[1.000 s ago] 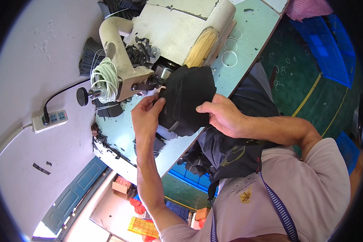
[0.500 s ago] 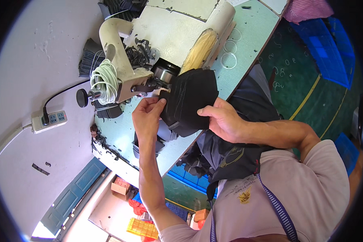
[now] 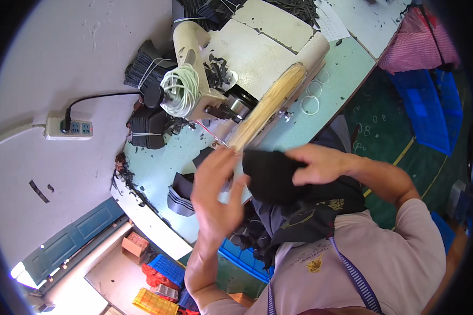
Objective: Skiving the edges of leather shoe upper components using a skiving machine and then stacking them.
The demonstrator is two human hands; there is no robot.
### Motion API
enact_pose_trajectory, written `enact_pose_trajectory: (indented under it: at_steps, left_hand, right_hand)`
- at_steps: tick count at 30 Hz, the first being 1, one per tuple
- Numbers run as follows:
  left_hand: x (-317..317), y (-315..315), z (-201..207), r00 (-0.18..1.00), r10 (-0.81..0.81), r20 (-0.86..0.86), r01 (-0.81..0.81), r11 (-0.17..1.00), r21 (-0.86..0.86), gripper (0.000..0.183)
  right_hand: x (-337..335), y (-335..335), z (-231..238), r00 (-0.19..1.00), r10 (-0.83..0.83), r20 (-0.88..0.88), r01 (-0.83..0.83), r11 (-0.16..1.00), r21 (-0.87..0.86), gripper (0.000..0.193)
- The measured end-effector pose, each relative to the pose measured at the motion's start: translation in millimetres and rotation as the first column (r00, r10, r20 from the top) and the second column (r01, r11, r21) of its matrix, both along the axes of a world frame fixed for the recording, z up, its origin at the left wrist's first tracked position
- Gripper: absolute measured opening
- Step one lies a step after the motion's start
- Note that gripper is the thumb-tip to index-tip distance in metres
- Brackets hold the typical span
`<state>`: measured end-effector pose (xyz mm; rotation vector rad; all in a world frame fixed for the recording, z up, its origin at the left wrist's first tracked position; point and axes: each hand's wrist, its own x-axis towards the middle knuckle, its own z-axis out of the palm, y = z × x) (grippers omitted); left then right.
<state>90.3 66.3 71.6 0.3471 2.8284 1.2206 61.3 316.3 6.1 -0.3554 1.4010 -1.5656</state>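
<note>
A soft black sheet piece (image 3: 272,176) is gripped by my right hand (image 3: 323,165), thumb on its upper face and the other fingers partly hidden. Motion blurs my left hand (image 3: 218,197), whose thumb stands apart from its fingers with nothing visible between them. Its fingertips are near the end of a wooden strip (image 3: 270,107) on a cream machine (image 3: 278,31). A metal roller (image 3: 239,107) sits beside that strip. Next to my left wrist lies a stack of folded dark grey pieces (image 3: 181,197) on the pale green table (image 3: 155,168).
Tied bundles of dark pieces (image 3: 148,128) stand left of the machine, among black scraps. A coil of white cord (image 3: 181,89) hangs on the machine's arm. White rings (image 3: 310,105) lie on the table. Blue crates (image 3: 420,110) stand on the floor at right; a power strip (image 3: 71,127) is on the wall.
My left hand has come off the black piece and moved down and to the right. The right hand has drawn the piece away from the roller, uncovering the wooden strip. The view has shifted.
</note>
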Motion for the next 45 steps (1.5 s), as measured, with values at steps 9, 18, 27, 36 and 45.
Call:
enact_pose_trajectory:
  at_steps: [9, 18, 27, 36, 45]
  left_hand:
    - [91, 2, -12, 0.426, -0.340, 0.838, 0.180, 0.940, 0.290, 0.056]
    - [100, 10, -41, 0.618, -0.280, 0.735, -0.037, 0.923, 0.383, 0.050]
    - [-60, -52, -52, 0.589, -0.046, 0.807, -0.303, 0.913, 0.273, 0.025]
    - [-108, -66, -50, 0.403, 0.004, 0.915, -0.241, 0.965, 0.102, 0.017]
    - [-95, -73, -50, 0.414, -0.028, 0.910, -0.295, 0.941, 0.164, 0.020]
  right_hand:
    - [38, 24, 14, 0.843, 0.427, 0.326, -0.425, 0.902, -0.083, 0.054]
    - [70, 12, 1, 0.932, 0.170, -0.321, -0.190, 0.981, -0.033, 0.049]
    - [-57, -54, -8, 0.989, -0.148, -0.019, 0.148, 0.965, 0.218, 0.029]
    - [-117, -28, 7, 0.438, 0.376, -0.816, 0.238, 0.827, 0.509, 0.043]
    - [-136, -38, 2, 0.248, 0.534, -0.809, 0.067, 0.823, 0.564, 0.046]
